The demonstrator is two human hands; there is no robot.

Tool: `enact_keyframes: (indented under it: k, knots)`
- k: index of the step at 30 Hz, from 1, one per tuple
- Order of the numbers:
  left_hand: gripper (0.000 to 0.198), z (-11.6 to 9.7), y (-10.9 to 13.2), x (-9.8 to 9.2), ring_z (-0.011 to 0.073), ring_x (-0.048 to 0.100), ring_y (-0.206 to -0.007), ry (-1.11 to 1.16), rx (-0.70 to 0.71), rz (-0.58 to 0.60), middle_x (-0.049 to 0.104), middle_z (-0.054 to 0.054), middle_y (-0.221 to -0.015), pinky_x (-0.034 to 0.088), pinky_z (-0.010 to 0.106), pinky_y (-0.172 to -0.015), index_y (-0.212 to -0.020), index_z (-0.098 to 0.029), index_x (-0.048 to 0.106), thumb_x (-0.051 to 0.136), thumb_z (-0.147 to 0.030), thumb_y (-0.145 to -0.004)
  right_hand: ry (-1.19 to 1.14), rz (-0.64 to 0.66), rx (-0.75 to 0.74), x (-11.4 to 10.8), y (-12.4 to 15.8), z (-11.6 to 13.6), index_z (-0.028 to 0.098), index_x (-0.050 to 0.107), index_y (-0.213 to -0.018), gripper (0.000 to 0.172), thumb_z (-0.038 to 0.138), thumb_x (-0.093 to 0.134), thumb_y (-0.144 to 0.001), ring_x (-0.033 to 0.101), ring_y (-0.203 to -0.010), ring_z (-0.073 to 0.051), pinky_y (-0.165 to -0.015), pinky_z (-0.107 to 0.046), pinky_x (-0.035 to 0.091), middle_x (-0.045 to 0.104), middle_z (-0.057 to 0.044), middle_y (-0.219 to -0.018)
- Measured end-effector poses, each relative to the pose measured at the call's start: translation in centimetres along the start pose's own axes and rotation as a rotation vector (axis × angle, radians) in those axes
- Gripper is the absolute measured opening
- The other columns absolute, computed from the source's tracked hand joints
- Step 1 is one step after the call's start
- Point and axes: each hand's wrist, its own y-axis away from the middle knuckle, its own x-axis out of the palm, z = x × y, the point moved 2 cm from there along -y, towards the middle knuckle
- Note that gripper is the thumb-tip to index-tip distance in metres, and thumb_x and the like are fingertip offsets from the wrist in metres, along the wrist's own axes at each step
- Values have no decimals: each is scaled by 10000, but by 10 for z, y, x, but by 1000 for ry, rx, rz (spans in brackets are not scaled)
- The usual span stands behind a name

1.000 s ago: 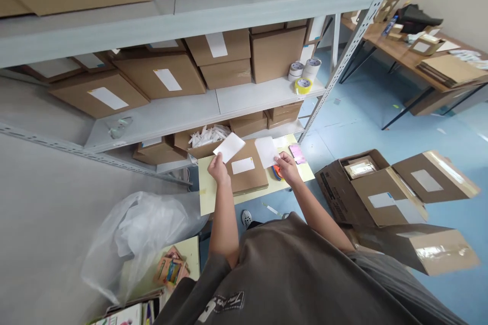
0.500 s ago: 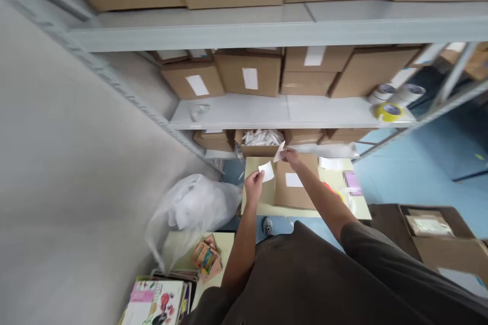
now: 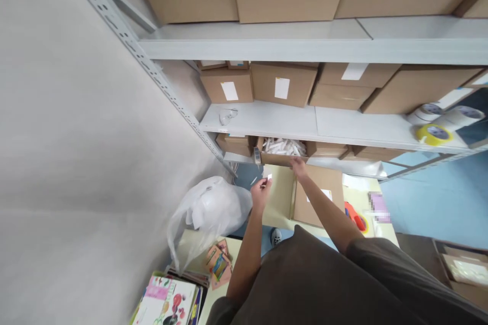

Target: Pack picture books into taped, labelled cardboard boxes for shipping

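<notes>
A small white paper (image 3: 269,177) is pinched in my left hand (image 3: 261,192), over the left part of the pale yellow table (image 3: 278,198). My right hand (image 3: 298,167) is at the front edge of an open box of white pieces (image 3: 284,147) on the low shelf. Its fingers are blurred, and whether they hold anything cannot be made out. Below my right forearm lies a closed cardboard box (image 3: 320,208) with a white label.
Metal shelves (image 3: 267,118) with cardboard boxes stand ahead. Tape rolls (image 3: 434,133) sit at the shelf's right. An orange tape dispenser (image 3: 355,217) lies on the table. A plastic bag (image 3: 219,208) and books (image 3: 168,299) are at left.
The view has shifted left, so the scene sits further right. My right hand has moved from beside my left hand to the open box's edge, and the white paper it held no longer shows.
</notes>
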Motion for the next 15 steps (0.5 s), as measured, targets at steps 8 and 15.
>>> enact_keyframes:
  k: [8, 15]
  knots:
    - [98, -33, 15, 101, 239, 723, -1050, -187, 550, 266, 766, 90, -1046, 609, 369, -937, -886, -251, 843, 850, -348, -878, -309, 130, 119, -86, 124, -13, 201, 772, -871, 484, 679, 790, -798, 746, -902, -245, -776, -339, 575, 797, -94, -908]
    - [575, -26, 65, 167, 295, 691, -1149, -100, 402, 419, 726, 135, -1298, 591, 432, -1007, -1192, -243, 813, 987, -491, -703, -479, -225, 214, -155, 147, -44, 208, 750, -861, 482, 564, 928, -589, 700, -800, -226, -719, -341, 573, 758, -48, -830]
